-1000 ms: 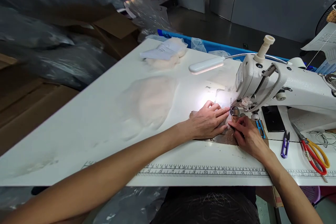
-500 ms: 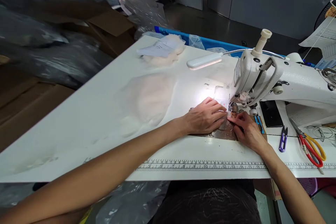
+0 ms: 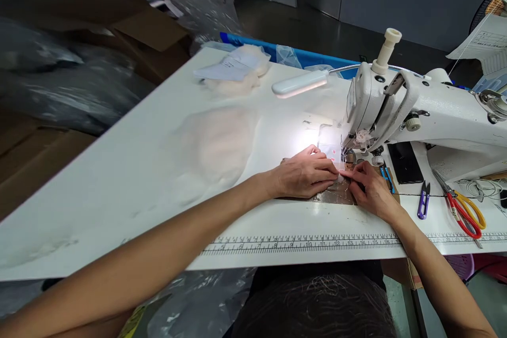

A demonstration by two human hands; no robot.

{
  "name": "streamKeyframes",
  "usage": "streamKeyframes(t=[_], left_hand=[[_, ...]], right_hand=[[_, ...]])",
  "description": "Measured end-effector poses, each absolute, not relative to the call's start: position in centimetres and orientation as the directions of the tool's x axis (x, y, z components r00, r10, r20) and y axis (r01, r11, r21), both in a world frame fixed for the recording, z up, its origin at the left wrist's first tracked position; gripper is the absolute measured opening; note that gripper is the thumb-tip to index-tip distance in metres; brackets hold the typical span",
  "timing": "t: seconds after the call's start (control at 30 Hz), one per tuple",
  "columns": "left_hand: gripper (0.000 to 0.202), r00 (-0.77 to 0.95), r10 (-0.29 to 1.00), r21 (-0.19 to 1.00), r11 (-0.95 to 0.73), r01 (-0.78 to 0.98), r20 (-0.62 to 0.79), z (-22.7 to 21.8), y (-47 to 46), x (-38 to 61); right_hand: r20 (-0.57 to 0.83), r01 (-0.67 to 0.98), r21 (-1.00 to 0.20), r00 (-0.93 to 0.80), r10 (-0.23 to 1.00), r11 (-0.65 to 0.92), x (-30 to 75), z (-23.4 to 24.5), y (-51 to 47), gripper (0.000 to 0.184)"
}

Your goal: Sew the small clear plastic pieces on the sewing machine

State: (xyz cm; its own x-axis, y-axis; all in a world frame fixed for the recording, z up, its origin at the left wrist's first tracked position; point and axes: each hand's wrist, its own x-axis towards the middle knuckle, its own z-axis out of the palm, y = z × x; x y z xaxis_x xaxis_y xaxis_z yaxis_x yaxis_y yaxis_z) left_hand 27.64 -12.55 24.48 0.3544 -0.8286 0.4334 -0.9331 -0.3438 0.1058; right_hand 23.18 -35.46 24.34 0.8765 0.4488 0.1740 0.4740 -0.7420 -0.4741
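Note:
A thin, whitish, see-through piece of fabric [image 3: 329,140] with small pink marks lies beside the needle of a white sewing machine [image 3: 443,105]. My left hand [image 3: 307,174] rests on its near part, fingers bent and pressed together over it. From the other side, my right hand [image 3: 368,185] pinches the fabric's near edge between thumb and forefinger, just in front of the presser foot [image 3: 348,156]. The fingertips of both hands almost meet there, above a shiny metal plate [image 3: 336,194]. The fabric under my left palm is hidden.
Pale sheer pieces [image 3: 222,142] lie on the white table [image 3: 130,195], with a paper-topped pile [image 3: 229,68] behind. A lamp [image 3: 300,84] lights the needle area. Right of my hands are purple thread snips [image 3: 423,200], red-and-yellow-handled scissors [image 3: 463,211] and a black phone [image 3: 406,162]. A ruler [image 3: 301,243] runs along the front.
The view has shifted slightly. Both hands have come a little toward me from the needle, and more of the pink marks shows. My left fingers are more bent.

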Motion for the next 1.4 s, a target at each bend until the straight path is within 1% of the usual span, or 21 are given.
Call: streamKeyframes(t=[0.17,0.23,0.4,0.57,0.73,0.8,0.9,1.0,1.17,1.27,1.4], left_hand=[[0.025,0.315,-0.784,0.038,-0.35,-0.936,0.534,23.8,-12.9,27.8],[0.023,0.305,-0.78,0.023,-0.349,-0.937,0.546,23.7,-13.0,27.8],[0.027,0.33,-0.814,0.025,-0.362,-0.932,0.478,23.8,-13.0,27.6],[0.028,0.326,-0.818,0.035,-0.353,-0.935,0.474,23.9,-13.0,27.5],[0.027,0.358,-0.823,0.108,-0.347,-0.932,0.441,23.6,-12.9,27.6],[0.026,0.368,-0.829,0.119,-0.352,-0.929,0.421,23.6,-12.9,27.5],[0.025,0.343,-0.852,0.066,-0.347,-0.936,0.396,24.1,-12.9,27.2],[0.024,0.318,-0.857,0.01,-0.344,-0.939,0.406,24.7,-12.9,26.9],[0.023,0.321,-0.85,-0.031,-0.366,-0.93,0.418,24.7,-13.0,26.8],[0.024,0.339,-0.846,-0.022,-0.381,-0.924,0.412,24.5,-13.0,26.9],[0.023,0.355,-0.851,0.021,-0.377,-0.926,0.387,24.5,-12.9,27.1]], right_hand=[[0.155,0.465,-0.481,0.88,0.45,-0.743,23.2,24.4,-35.5,0.043],[0.154,0.466,-0.479,0.879,0.451,-0.744,23.2,24.4,-35.5,0.042],[0.154,0.482,-0.452,0.871,0.467,-0.75,23.3,24.3,-35.5,0.043],[0.161,0.495,-0.439,0.864,0.477,-0.75,23.3,24.4,-35.6,0.043],[0.165,0.513,-0.43,0.854,0.494,-0.743,23.4,24.3,-35.7,0.042],[0.167,0.517,-0.425,0.852,0.497,-0.743,23.4,24.3,-35.7,0.041],[0.174,0.523,-0.411,0.849,0.499,-0.747,23.3,24.3,-35.7,0.039],[0.169,0.531,-0.384,0.845,0.507,-0.756,23.2,24.6,-35.6,0.039],[0.162,0.551,-0.318,0.833,0.528,-0.771,23.0,24.8,-35.4,0.04],[0.161,0.555,-0.285,0.832,0.531,-0.782,23.0,24.8,-35.2,0.041],[0.14,0.543,-0.25,0.84,0.525,-0.802,23.1,24.9,-34.8,0.041]])
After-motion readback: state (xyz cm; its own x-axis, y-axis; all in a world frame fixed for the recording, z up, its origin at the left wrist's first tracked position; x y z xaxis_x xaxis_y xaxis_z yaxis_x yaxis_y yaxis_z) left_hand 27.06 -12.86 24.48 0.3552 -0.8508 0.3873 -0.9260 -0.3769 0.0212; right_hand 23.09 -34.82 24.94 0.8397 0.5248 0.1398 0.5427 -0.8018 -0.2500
